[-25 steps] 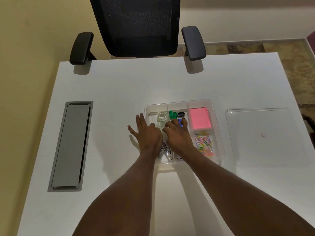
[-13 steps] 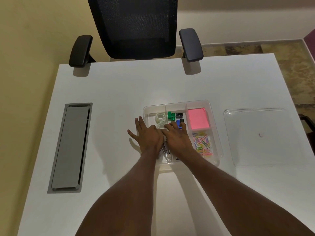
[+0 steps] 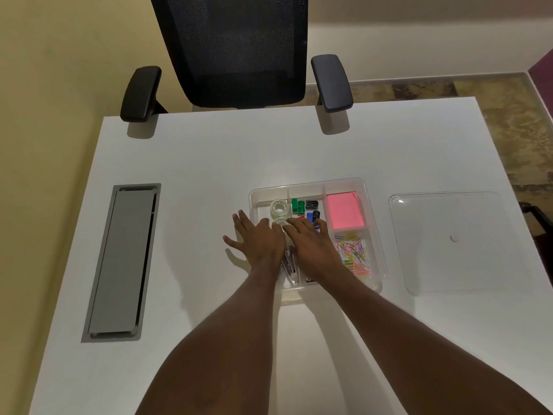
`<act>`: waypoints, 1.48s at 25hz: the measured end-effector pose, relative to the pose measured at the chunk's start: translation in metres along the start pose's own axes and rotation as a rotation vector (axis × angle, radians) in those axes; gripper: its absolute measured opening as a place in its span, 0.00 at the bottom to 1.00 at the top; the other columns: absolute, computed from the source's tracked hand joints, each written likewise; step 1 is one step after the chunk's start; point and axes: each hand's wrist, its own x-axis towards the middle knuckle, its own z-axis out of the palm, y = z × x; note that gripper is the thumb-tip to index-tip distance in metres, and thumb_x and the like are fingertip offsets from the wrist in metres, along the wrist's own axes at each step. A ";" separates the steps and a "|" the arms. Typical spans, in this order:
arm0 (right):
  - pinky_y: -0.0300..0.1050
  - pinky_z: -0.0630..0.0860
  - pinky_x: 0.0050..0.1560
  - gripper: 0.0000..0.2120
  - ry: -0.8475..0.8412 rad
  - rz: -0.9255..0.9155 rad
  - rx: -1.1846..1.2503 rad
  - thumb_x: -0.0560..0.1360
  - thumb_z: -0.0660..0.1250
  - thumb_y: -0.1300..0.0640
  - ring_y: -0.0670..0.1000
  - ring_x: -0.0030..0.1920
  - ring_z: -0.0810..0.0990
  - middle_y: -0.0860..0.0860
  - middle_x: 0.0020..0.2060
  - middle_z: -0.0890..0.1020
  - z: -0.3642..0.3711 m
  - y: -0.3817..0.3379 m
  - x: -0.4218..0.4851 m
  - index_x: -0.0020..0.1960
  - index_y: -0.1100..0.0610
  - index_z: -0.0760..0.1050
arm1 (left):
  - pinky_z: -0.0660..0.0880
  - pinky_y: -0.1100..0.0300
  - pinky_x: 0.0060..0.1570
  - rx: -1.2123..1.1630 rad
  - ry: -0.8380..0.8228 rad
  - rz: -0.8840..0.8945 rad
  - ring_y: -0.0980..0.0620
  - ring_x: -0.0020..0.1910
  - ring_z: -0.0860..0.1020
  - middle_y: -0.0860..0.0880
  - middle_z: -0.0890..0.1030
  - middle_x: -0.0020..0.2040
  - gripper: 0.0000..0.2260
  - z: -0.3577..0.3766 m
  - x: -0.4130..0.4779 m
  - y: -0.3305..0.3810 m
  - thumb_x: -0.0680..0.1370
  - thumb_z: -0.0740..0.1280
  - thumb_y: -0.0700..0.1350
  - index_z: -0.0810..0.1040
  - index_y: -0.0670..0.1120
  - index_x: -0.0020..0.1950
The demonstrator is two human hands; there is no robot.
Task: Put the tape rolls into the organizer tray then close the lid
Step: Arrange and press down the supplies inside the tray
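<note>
The clear organizer tray [image 3: 344, 183] sits mid-table. One clear tape roll [image 3: 279, 206] lies flat in its far-left compartment. A second tape roll [image 3: 280, 224] lies just nearer in the same compartment, partly covered by my fingers. My right hand [image 3: 311, 245] lies over the tray with thumb and forefinger on this second roll. Beside it, my left hand [image 3: 257, 241] is flat with fingers spread, across the tray's left rim and the table. The clear lid [image 3: 449, 256] lies flat on the table to the right of the tray.
The tray also holds coloured binder clips [image 3: 305, 206], a pink sticky-note pad [image 3: 344, 211], several paper clips [image 3: 354, 254] and a stapler [image 3: 289, 265]. A grey cable hatch [image 3: 122, 262] is set into the table's left side. A black office chair [image 3: 236, 49] stands at the far edge.
Both hands have stayed at the tray's left compartment and drawn back slightly toward me. More of the second tape roll shows between my fingertips now.
</note>
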 end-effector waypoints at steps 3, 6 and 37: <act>0.60 0.51 0.79 0.25 0.008 0.001 0.026 0.81 0.65 0.54 0.55 0.79 0.62 0.52 0.79 0.67 0.000 0.004 -0.005 0.77 0.52 0.65 | 0.39 0.27 0.79 0.053 0.010 0.029 0.44 0.87 0.38 0.44 0.43 0.88 0.20 -0.001 0.004 0.002 0.86 0.56 0.59 0.74 0.59 0.77; 0.60 0.50 0.80 0.25 -0.001 0.001 0.033 0.83 0.62 0.53 0.54 0.80 0.61 0.51 0.80 0.64 0.005 0.005 -0.012 0.79 0.52 0.63 | 0.38 0.26 0.79 0.112 0.002 0.080 0.44 0.87 0.36 0.45 0.39 0.88 0.21 -0.002 0.009 0.000 0.86 0.55 0.61 0.73 0.62 0.77; 0.58 0.80 0.62 0.21 0.416 0.173 -0.045 0.70 0.78 0.61 0.61 0.61 0.83 0.60 0.60 0.84 0.001 0.052 -0.129 0.62 0.62 0.80 | 0.52 0.36 0.81 0.067 0.182 0.299 0.46 0.86 0.57 0.45 0.61 0.84 0.23 -0.007 -0.076 -0.034 0.84 0.64 0.49 0.68 0.51 0.80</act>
